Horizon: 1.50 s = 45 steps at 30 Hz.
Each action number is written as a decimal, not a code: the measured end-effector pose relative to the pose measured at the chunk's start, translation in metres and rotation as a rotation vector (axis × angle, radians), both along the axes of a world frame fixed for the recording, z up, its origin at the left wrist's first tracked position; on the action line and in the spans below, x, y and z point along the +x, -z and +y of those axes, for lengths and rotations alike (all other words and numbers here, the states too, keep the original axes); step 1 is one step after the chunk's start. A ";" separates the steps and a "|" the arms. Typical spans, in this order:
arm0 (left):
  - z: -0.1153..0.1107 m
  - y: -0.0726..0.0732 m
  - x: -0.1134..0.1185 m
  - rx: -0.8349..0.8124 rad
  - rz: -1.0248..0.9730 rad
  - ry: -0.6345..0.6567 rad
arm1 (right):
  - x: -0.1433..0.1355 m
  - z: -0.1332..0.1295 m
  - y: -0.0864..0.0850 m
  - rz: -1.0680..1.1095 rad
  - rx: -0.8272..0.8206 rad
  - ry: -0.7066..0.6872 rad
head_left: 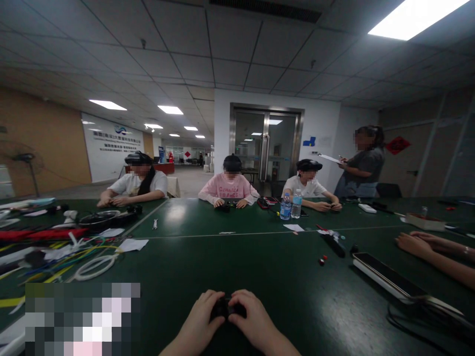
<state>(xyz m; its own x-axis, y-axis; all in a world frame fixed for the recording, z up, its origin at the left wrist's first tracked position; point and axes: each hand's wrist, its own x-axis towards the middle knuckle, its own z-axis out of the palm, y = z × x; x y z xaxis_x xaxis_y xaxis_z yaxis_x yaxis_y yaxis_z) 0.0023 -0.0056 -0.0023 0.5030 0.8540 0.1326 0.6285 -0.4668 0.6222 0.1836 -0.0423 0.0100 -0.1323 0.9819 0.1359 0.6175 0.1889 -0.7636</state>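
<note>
Close to the front edge of the green table, my left hand (pixel 203 316) and my right hand (pixel 252 316) come together around a small dark object (pixel 221 307). Its kind cannot be made out, since my fingers cover much of it and it is nearly black. Both hands are closed, thumbs toward me and fingertips almost meeting over the top. Whether it is one piece or two, one in each hand, I cannot tell.
Cables and tubing (pixel 96 267) crowd the left side. A wrench (pixel 155 224) lies farther back. Two water bottles (pixel 296 203) stand across the table. At right are a long black-topped device (pixel 389 277) and another person's hands (pixel 419 242). Several people sit or stand opposite.
</note>
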 end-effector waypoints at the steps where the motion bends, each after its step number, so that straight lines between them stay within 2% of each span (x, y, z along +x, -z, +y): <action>1: 0.000 0.000 0.000 -0.003 0.000 0.003 | 0.000 0.000 0.000 0.002 0.001 -0.004; 9: -0.002 -0.003 -0.001 0.010 0.009 0.000 | 0.000 0.000 0.000 -0.013 0.002 -0.015; 16: -0.001 0.003 -0.001 0.031 -0.009 0.005 | 0.000 0.000 0.002 -0.041 0.013 -0.011; 34: -0.002 -0.004 0.000 -0.009 0.010 0.005 | -0.001 0.001 0.002 -0.025 0.013 -0.005; 45: 0.000 0.001 0.001 0.004 0.012 0.004 | -0.001 -0.002 -0.003 -0.020 0.016 -0.005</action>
<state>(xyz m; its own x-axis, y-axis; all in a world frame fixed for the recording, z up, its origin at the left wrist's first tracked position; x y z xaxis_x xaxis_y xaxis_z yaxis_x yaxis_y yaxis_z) 0.0028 -0.0056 -0.0034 0.5077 0.8517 0.1299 0.6339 -0.4714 0.6131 0.1827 -0.0444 0.0127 -0.1399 0.9789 0.1487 0.6317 0.2038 -0.7479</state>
